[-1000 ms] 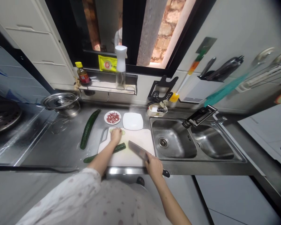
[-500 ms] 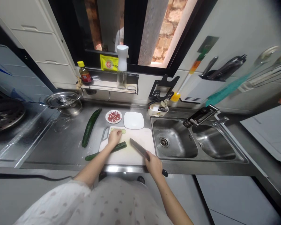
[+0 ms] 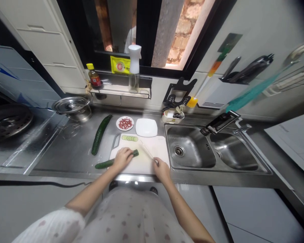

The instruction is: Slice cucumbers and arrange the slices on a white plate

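Observation:
A cut cucumber (image 3: 105, 164) lies across the lower left of the white cutting board (image 3: 152, 165). My left hand (image 3: 123, 158) is closed over it near its cut end. My right hand (image 3: 162, 169) grips a kitchen knife (image 3: 147, 150) by the handle. The blade is turned edge-on above the board, its tip pointing away from me, a little to the right of the cucumber's end. Along the board's top left runs a row of overlapping cucumber slices (image 3: 130, 138). A whole cucumber (image 3: 101, 135) lies on the steel counter left of the board.
Behind the board sit a plate of chopped red pieces (image 3: 125, 124) and a white square plate (image 3: 146, 127). A double sink (image 3: 190, 162) borders the board on the right. A lidded steel pot (image 3: 72, 108) stands at the back left, beneath a shelf (image 3: 116, 91) with bottles.
My left hand has moved from the slices down onto the cut cucumber. The knife has turned more upright and edge-on in my right hand. The slices now show uncovered.

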`<act>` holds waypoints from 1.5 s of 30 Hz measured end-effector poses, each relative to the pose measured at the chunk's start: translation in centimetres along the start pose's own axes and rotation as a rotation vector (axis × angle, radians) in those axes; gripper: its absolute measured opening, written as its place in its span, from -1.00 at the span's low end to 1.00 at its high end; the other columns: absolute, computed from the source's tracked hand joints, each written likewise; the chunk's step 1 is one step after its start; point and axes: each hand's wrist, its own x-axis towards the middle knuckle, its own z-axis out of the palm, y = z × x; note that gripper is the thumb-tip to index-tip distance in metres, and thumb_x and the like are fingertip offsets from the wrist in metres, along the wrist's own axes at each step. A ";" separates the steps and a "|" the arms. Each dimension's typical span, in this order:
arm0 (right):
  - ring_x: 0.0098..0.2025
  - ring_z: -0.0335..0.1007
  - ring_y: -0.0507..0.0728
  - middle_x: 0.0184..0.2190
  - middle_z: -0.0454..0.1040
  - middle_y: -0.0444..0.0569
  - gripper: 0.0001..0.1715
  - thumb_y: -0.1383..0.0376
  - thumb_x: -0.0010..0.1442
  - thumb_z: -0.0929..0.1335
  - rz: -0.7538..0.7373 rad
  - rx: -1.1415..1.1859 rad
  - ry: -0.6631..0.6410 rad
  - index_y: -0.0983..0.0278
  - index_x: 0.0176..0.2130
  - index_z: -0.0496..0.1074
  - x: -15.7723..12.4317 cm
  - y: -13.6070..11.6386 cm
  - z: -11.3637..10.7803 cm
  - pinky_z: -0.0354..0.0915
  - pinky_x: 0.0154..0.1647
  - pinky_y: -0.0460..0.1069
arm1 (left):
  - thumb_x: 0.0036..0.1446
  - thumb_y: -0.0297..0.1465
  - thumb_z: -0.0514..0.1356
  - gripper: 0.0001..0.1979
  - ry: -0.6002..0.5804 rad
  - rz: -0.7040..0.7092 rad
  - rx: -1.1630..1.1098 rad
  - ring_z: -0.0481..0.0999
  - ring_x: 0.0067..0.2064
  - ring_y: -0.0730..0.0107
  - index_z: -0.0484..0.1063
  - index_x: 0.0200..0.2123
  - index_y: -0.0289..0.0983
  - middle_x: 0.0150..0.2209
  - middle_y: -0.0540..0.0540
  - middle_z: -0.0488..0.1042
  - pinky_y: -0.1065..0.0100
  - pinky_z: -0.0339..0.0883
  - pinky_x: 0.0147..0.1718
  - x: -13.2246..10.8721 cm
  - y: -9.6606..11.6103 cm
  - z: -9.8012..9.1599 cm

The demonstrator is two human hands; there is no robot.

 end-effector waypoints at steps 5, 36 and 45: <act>-0.17 0.44 0.09 -0.22 0.55 -0.02 -0.58 0.19 0.35 0.08 -0.083 -0.084 -0.045 0.19 -0.02 0.40 0.1 -1.1 0.7 0.14 -0.25 -0.11 | 0.22 -0.29 0.10 -0.75 0.004 0.031 0.006 0.37 -0.07 0.26 0.48 -0.09 -0.15 -0.14 -0.13 0.44 0.23 0.24 -0.05 0.3 0.0 1.2; -0.15 0.45 0.16 -0.21 0.53 0.13 -0.64 0.32 0.29 0.13 -0.184 -0.135 -0.149 0.33 -0.03 0.37 0.8 -6.0 0.5 0.22 -0.21 -0.04 | 0.27 -0.31 0.04 -0.72 -0.034 0.125 0.009 0.38 -0.12 0.31 0.50 -0.07 -0.16 -0.18 -0.13 0.47 0.31 0.29 -0.11 1.3 -1.1 2.6; -0.13 0.46 0.16 -0.18 0.52 0.15 -0.63 0.35 0.29 0.13 -0.190 -0.115 -0.156 0.35 -0.02 0.37 1.5 -6.8 0.4 0.24 -0.20 -0.04 | 0.26 -0.36 0.06 -0.74 0.013 0.181 0.011 0.39 -0.14 0.31 0.50 -0.08 -0.18 -0.20 -0.12 0.47 0.30 0.31 -0.14 1.3 -1.3 2.9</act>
